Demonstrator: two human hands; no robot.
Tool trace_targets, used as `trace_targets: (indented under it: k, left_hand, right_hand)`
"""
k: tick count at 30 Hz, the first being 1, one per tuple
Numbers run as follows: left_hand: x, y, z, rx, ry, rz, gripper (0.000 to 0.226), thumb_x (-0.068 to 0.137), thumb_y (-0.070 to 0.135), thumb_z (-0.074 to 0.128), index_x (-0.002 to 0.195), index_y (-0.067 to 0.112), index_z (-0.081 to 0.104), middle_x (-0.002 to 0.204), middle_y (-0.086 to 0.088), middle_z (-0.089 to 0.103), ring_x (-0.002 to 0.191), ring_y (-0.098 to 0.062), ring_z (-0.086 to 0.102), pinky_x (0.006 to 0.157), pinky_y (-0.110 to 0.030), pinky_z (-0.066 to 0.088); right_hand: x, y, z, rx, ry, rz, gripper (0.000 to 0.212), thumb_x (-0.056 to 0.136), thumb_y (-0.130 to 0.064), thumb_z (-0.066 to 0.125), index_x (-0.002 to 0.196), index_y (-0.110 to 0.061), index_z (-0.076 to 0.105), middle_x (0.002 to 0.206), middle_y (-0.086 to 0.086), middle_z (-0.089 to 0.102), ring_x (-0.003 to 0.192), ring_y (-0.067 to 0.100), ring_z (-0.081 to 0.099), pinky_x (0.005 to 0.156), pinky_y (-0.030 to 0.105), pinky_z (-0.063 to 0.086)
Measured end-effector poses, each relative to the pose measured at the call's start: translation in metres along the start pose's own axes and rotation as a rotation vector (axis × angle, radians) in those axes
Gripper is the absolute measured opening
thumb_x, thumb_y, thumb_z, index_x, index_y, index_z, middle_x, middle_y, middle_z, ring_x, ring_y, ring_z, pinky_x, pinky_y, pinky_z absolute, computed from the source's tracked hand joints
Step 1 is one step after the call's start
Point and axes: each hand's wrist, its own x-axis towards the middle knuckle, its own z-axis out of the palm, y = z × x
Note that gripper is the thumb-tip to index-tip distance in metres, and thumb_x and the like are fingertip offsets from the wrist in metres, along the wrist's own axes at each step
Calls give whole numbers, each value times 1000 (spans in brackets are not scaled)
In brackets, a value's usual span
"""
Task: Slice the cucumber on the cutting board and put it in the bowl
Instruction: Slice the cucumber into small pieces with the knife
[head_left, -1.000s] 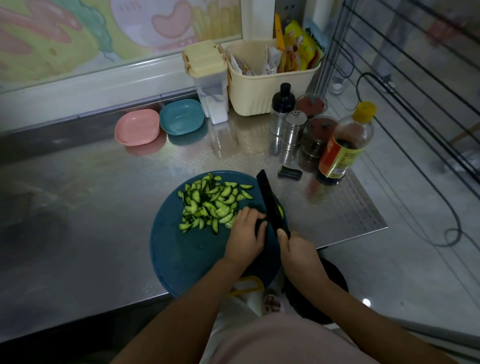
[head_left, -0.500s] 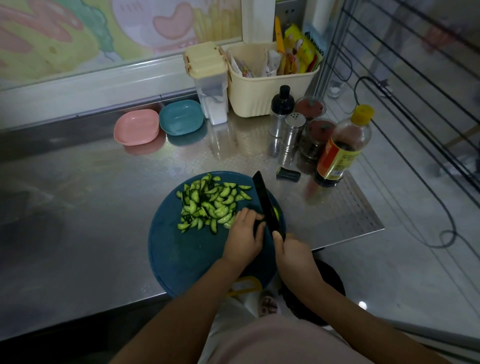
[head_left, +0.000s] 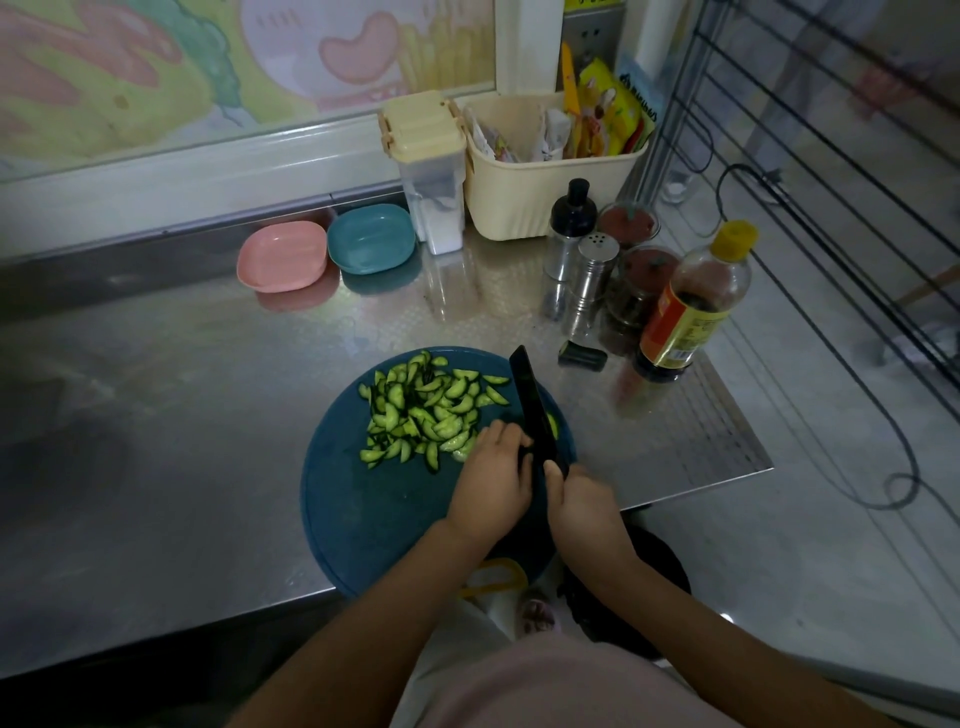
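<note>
The round blue cutting board (head_left: 363, 509) sat at the near edge of the steel counter (head_left: 156, 415), with a heap of cucumber slices (head_left: 426, 410) spread over its 12 o'clock half. The left hand (head_left: 491, 478) lay at the board's 3 o'clock side, fingers curled down over the cucumber stub (head_left: 525, 457), which was mostly hidden under them. Hard against it, the right hand (head_left: 584, 499) was wrapped round the handle of the black knife (head_left: 530, 400), whose blade pointed toward 12 o'clock. A sliver of green (head_left: 554, 426) showed on the blade's far side. The stub was probably light, firm and wet on its cut face, so liable to skid; holding it on the dark skin with fingertips tucked back from the edge looked safest. The slices seemed thin, slick and easily scattered, better scooped together than pinched singly. A pink bowl (head_left: 283, 254) and a teal bowl (head_left: 371, 238) waited at 11 o'clock, well apart from the board.
</note>
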Motion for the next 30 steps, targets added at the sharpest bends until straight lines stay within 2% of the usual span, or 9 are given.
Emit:
trace_targets:
  k: [4, 7, 10, 12, 18, 20, 24, 27, 30]
  left_hand:
    - [4, 4, -18, 64, -3, 74, 8, 85, 9, 57, 91, 4, 61, 92, -11, 57, 85, -24, 54, 72, -33, 48]
    - [27, -5, -30, 115, 70, 137, 22, 87, 14, 59, 106, 5, 63, 104, -11, 60, 99, -23, 52, 83, -27, 43]
    - [57, -19, -35, 212, -89, 108, 42, 88, 18, 58, 127, 4, 53, 123, -13, 55, 118, -27, 44, 104, -27, 28]
    - [69, -24, -33, 278, -170, 70, 45, 88, 24, 58, 129, 6, 50, 125, -13, 53, 119, -27, 42, 105, -29, 26]
    - [74, -37, -38, 325, -150, 123, 22, 84, 13, 59, 104, 4, 61, 101, -15, 57, 100, -33, 51, 93, -39, 40]
    - [72, -42, -41, 338, -146, 170, 16, 80, 7, 60, 95, 3, 63, 92, -17, 59, 91, -35, 54, 94, -38, 38]
    - [61, -55, -52, 366, -136, 248, 13, 67, -1, 70, 78, 5, 66, 73, -14, 61, 73, -34, 57, 75, -28, 32]
    - [52, -58, -57, 347, -83, 278, 13, 71, 2, 71, 84, 5, 69, 82, -12, 65, 82, -31, 60, 91, -29, 34]
    - [34, -42, -57, 302, 5, 340, 22, 77, 14, 69, 97, 4, 68, 98, -10, 63, 98, -22, 52, 98, -32, 36]
  right_hand:
    - [1, 5, 3, -22, -42, 19, 51, 102, -38, 23, 87, -2, 55, 69, 8, 57, 45, 2, 29, 39, 22, 25]
    - [3, 5, 0, 50, -74, 24, 40, 102, -35, 28, 82, -7, 48, 78, 16, 63, 60, 24, 56, 50, 24, 28]
    - [1, 1, -4, 96, -128, 83, 32, 102, -32, 33, 82, -9, 43, 77, 12, 61, 63, 23, 51, 52, 23, 28]
    - [1, 0, -6, 84, -139, 84, 33, 102, -33, 32, 83, -9, 44, 69, 4, 53, 61, 19, 45, 48, 23, 25]
    - [-5, -2, -4, 0, -90, 1, 30, 101, -31, 36, 79, -12, 42, 58, 2, 47, 56, 24, 52, 39, 19, 17]
    - [-7, -2, -3, -25, -130, 17, 43, 102, -39, 23, 81, -10, 46, 54, -6, 32, 50, 20, 47, 40, 21, 15]
    - [-3, -2, -8, 106, -293, 99, 34, 102, -37, 27, 72, -23, 34, 69, 1, 44, 84, 32, 59, 52, 24, 29]
    - [-3, -3, -11, 131, -333, 113, 34, 101, -35, 29, 71, -21, 35, 89, 15, 57, 91, 34, 58, 67, 28, 33]
    - [-5, 2, -8, 21, -204, 5, 41, 99, -44, 21, 84, -12, 42, 63, -2, 41, 62, 21, 53, 51, 21, 25]
